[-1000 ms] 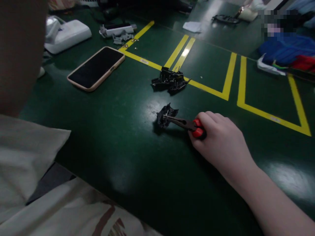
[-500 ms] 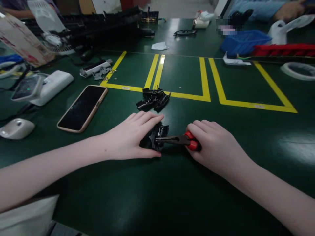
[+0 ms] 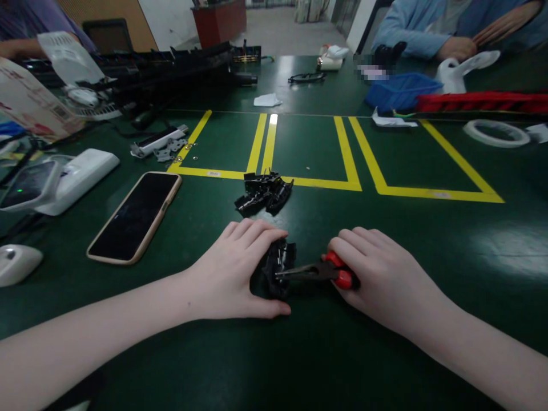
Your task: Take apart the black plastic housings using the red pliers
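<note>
A small black plastic part (image 3: 280, 257) lies on the green tabletop, held between the thumb and fingers of my left hand (image 3: 237, 271). My right hand (image 3: 377, 262) is wrapped round the red handles of long-nose pliers (image 3: 310, 272). Their dark jaws reach left, and the tips touch the black part; whether they pinch a piece of it I cannot tell. Just beyond my left hand sits a small pile of black plastic pieces (image 3: 265, 191).
Left of my hands are a phone (image 3: 136, 217), a white mouse (image 3: 17, 264) and a white device (image 3: 85, 177). Yellow tape frames (image 3: 214, 173) mark the table ahead. A blue bin (image 3: 400, 91) and a tape roll (image 3: 496, 133) stand at right. A person's hands (image 3: 460, 48) are across the table.
The whole view has tilted up, so everything appears lower and more of the room shows. Both hands keep their holds, with the plier tips still at the black part.
</note>
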`<state>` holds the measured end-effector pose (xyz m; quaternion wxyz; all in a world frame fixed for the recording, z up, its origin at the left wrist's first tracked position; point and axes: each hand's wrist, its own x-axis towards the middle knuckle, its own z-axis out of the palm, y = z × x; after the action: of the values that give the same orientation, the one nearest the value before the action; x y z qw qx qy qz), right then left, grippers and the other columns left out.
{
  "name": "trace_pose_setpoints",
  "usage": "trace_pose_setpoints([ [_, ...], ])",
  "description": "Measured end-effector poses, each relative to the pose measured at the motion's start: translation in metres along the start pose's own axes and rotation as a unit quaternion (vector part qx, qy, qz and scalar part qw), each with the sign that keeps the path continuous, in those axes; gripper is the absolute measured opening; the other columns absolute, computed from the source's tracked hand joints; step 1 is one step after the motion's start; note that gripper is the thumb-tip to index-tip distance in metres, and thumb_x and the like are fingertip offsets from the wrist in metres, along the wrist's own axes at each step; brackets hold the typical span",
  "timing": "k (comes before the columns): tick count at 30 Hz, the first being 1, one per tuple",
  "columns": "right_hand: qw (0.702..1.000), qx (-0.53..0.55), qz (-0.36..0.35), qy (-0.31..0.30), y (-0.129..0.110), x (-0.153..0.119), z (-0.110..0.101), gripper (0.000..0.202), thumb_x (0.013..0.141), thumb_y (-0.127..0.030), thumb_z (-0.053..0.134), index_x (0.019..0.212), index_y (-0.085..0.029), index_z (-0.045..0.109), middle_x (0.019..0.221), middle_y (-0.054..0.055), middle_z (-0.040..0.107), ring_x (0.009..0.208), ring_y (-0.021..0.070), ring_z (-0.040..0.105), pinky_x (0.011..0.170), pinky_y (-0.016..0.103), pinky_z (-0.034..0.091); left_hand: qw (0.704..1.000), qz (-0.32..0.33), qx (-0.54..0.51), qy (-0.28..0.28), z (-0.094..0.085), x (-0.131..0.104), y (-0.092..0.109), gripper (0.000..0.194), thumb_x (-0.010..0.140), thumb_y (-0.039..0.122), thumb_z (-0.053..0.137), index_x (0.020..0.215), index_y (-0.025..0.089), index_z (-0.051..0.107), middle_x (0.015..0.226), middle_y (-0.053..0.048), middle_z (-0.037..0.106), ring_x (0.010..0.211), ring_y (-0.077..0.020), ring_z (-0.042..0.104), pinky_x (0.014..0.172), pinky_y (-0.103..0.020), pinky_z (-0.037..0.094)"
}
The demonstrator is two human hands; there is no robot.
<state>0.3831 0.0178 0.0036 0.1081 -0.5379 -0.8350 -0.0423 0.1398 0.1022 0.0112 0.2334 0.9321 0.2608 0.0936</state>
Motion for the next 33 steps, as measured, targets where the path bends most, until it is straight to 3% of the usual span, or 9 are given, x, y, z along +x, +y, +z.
trace_pose_setpoints([
  [5, 1.0, -0.019, -0.011, 0.009, 0.0, 0.0, -0.002, 0.012, 0.073, -0.012, 0.058, 0.084, -0.016, 0.057, 0.084, 0.006, 0.06, 0.073, 0.0191, 0.052, 0.065, 0.031, 0.04, 0.999, -0.015, -0.05, -0.009, -0.004, 0.0, 0.0, 0.071, 0.074, 0.06, 0.075, 0.126, 0.018, 0.051, 0.125, -0.009, 0.059, 0.114, -0.028, 0.054, 0.094, -0.045, 0.045],
  [10, 0.999, -0.015, -0.015, 0.03, 0.001, -0.003, 0.004, 0.01, 0.075, -0.015, 0.054, 0.085, -0.017, 0.056, 0.086, 0.006, 0.06, 0.075, 0.0198, 0.052, 0.067, 0.032, 0.04, 0.997, -0.009, -0.074, 0.003, -0.004, 0.0, -0.003, 0.068, 0.074, 0.053, 0.079, 0.126, 0.02, 0.049, 0.13, -0.01, 0.057, 0.12, -0.0291, 0.054, 0.098, -0.047, 0.046],
  [18, 0.998, -0.009, -0.022, 0.051, 0.004, -0.005, 0.009, 0.011, 0.077, -0.015, 0.051, 0.087, -0.017, 0.054, 0.086, 0.006, 0.058, 0.076, 0.0192, 0.05, 0.067, 0.032, 0.039, 0.998, 0.03, -0.059, 0.003, 0.002, -0.003, -0.006, 0.095, 0.076, 0.05, 0.079, 0.15, 0.024, 0.025, 0.138, -0.012, 0.051, 0.122, -0.03, 0.053, 0.098, -0.046, 0.047],
  [24, 0.999, 0.029, -0.003, 0.033, 0.007, -0.004, 0.011, 0.012, 0.075, -0.02, 0.052, 0.086, -0.018, 0.053, 0.082, 0.005, 0.057, 0.072, 0.0186, 0.049, 0.061, 0.032, 0.038, 0.998, 0.056, -0.038, -0.005, 0.0, -0.002, -0.007, 0.079, 0.075, 0.059, 0.076, 0.135, 0.018, 0.045, 0.13, -0.012, 0.054, 0.117, -0.0286, 0.054, 0.096, -0.043, 0.048],
  [33, 0.996, 0.078, 0.021, 0.034, 0.009, -0.005, 0.014, 0.009, 0.078, -0.026, 0.052, 0.085, -0.02, 0.053, 0.08, 0.004, 0.057, 0.07, 0.0178, 0.05, 0.059, 0.031, 0.039, 0.987, 0.037, -0.154, 0.035, -0.002, 0.001, -0.011, 0.076, 0.065, 0.059, 0.083, 0.122, 0.018, 0.053, 0.12, -0.008, 0.059, 0.107, -0.0259, 0.059, 0.086, -0.039, 0.052],
])
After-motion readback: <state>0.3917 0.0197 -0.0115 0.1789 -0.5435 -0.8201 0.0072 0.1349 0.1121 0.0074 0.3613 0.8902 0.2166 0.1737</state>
